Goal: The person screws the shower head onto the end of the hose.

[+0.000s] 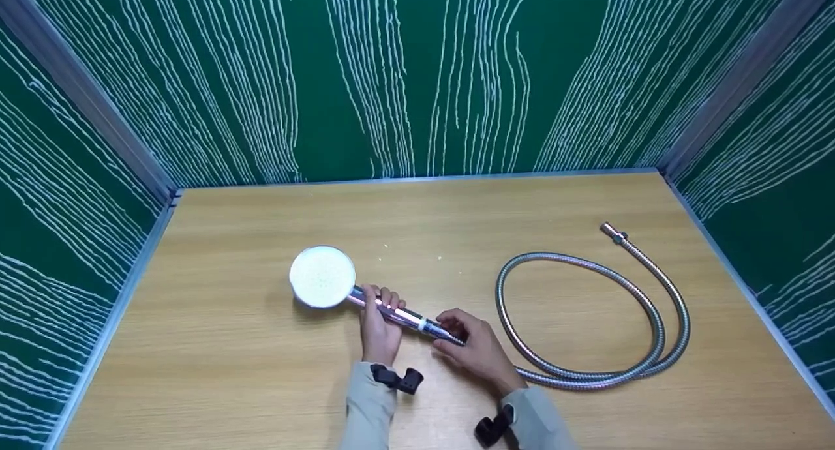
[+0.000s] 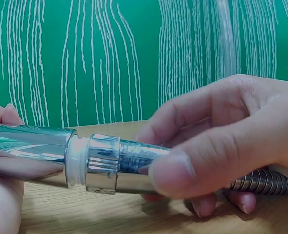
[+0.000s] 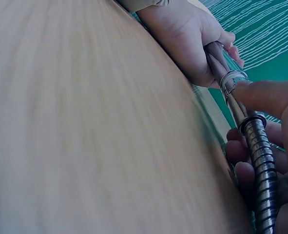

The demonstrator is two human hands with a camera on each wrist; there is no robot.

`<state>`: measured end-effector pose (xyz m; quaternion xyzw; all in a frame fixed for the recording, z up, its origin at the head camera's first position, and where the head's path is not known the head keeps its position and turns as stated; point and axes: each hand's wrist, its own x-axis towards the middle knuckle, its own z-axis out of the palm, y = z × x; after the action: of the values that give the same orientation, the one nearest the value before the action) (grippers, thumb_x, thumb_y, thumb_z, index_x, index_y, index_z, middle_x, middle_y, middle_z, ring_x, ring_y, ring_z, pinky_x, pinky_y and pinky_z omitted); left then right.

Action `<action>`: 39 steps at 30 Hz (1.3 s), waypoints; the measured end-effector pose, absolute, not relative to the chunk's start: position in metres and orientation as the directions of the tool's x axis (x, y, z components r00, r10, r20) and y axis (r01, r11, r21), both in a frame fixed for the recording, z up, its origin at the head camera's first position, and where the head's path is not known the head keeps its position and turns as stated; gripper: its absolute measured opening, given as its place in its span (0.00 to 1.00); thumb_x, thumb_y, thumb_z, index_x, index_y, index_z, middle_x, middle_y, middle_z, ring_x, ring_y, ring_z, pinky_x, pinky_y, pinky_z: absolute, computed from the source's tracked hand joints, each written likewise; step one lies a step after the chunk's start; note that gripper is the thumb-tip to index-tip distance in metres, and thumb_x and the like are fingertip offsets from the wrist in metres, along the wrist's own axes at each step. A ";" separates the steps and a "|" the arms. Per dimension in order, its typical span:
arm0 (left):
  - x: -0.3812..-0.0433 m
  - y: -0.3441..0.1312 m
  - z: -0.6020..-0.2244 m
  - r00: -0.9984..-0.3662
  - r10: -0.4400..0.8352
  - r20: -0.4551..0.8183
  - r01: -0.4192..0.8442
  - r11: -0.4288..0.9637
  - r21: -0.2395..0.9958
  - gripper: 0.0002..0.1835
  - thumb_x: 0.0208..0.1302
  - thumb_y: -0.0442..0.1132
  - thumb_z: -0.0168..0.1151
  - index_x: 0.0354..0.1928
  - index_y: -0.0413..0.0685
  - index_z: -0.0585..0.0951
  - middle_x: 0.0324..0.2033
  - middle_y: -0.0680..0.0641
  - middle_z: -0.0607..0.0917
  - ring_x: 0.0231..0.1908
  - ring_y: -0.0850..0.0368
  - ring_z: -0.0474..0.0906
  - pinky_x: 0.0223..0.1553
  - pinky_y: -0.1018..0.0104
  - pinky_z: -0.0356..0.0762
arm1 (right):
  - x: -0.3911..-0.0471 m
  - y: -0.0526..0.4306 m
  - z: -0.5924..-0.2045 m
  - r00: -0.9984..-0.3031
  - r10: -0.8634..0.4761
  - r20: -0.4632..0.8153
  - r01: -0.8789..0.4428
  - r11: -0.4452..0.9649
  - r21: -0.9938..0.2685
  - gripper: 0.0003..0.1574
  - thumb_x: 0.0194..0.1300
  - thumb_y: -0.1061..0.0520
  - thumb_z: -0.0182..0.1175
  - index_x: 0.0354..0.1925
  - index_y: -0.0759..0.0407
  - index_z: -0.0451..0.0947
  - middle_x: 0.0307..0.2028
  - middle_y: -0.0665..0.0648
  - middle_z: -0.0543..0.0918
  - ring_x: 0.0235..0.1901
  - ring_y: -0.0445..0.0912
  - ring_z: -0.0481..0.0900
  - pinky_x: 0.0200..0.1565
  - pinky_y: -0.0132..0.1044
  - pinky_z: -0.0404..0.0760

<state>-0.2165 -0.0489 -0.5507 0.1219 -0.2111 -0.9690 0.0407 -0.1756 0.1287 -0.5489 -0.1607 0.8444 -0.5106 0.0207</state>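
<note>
A chrome hand shower point(image 1: 322, 277) with a round white face lies face up, its handle slanting down to the right. My left hand point(image 1: 381, 326) grips that handle around its middle. At the handle's lower end my right hand point(image 1: 479, 347) pinches the chrome hose connector point(image 2: 104, 165) between thumb and fingers. A band of white thread point(image 2: 77, 161) shows between handle and connector. From the connector the ribbed metal hose point(image 3: 260, 165) runs back under my right palm, where part of it is hidden.
On the wooden table point(image 1: 228, 385) the rest of the shower hose point(image 1: 659, 326) lies in a loop to the right, its free end fitting point(image 1: 613, 233) pointing to the back. Small white crumbs point(image 1: 440, 257) are scattered behind the hands. Green panels point(image 1: 313, 98) with white lines enclose the table.
</note>
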 end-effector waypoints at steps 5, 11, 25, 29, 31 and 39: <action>-0.217 -0.049 -0.551 -0.967 -0.131 -0.218 0.029 -0.907 0.419 0.20 0.70 0.55 0.39 0.24 0.51 0.64 0.16 0.54 0.64 0.20 0.62 0.59 0.30 0.69 0.61 | -0.175 0.129 -0.551 -0.940 -0.282 0.190 -0.288 0.366 -0.885 0.27 0.48 0.60 0.73 0.48 0.55 0.75 0.41 0.54 0.81 0.35 0.43 0.78 0.40 0.32 0.76; -0.216 -0.049 -0.551 -0.970 -0.137 -0.203 0.041 -0.909 0.415 0.20 0.66 0.57 0.43 0.25 0.51 0.64 0.16 0.55 0.64 0.20 0.62 0.59 0.30 0.69 0.61 | -0.176 0.129 -0.554 -0.917 -0.278 0.286 -0.369 0.314 -0.875 0.25 0.47 0.63 0.74 0.44 0.56 0.77 0.39 0.56 0.80 0.32 0.43 0.77 0.35 0.31 0.76; -0.216 -0.049 -0.551 -0.968 -0.134 -0.212 0.036 -0.911 0.411 0.20 0.66 0.57 0.45 0.24 0.50 0.65 0.17 0.54 0.66 0.20 0.61 0.61 0.30 0.69 0.62 | -0.177 0.130 -0.554 -0.912 -0.287 0.295 -0.383 0.334 -0.861 0.19 0.49 0.63 0.71 0.41 0.52 0.80 0.36 0.49 0.82 0.35 0.39 0.77 0.40 0.32 0.77; -0.216 -0.049 -0.552 -0.967 -0.136 -0.214 0.033 -0.905 0.424 0.20 0.69 0.56 0.42 0.25 0.51 0.64 0.17 0.54 0.65 0.20 0.61 0.61 0.31 0.69 0.62 | -0.177 0.130 -0.553 -0.921 -0.288 0.263 -0.355 0.343 -0.870 0.18 0.50 0.62 0.71 0.41 0.51 0.80 0.36 0.49 0.82 0.36 0.39 0.78 0.40 0.32 0.78; -0.215 -0.050 -0.552 -0.967 -0.136 -0.213 0.033 -0.903 0.429 0.20 0.71 0.55 0.40 0.25 0.51 0.64 0.17 0.54 0.65 0.21 0.61 0.61 0.31 0.69 0.62 | -0.176 0.130 -0.552 -0.924 -0.288 0.252 -0.346 0.347 -0.872 0.18 0.51 0.62 0.71 0.41 0.51 0.80 0.36 0.48 0.82 0.36 0.39 0.78 0.40 0.32 0.78; -0.216 -0.048 -0.554 -0.973 -0.141 -0.181 0.055 -0.909 0.414 0.20 0.65 0.57 0.45 0.23 0.51 0.64 0.16 0.55 0.65 0.19 0.62 0.60 0.29 0.70 0.61 | -0.166 0.122 -0.526 -0.934 -0.257 0.250 -0.339 0.403 -0.850 0.15 0.51 0.68 0.69 0.40 0.60 0.81 0.35 0.54 0.83 0.35 0.46 0.79 0.39 0.36 0.78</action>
<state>-0.2158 -0.0482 -0.5541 0.1039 -0.2075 -0.9714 0.0503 -0.1662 0.1222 -0.5264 -0.1779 0.8365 -0.5168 -0.0397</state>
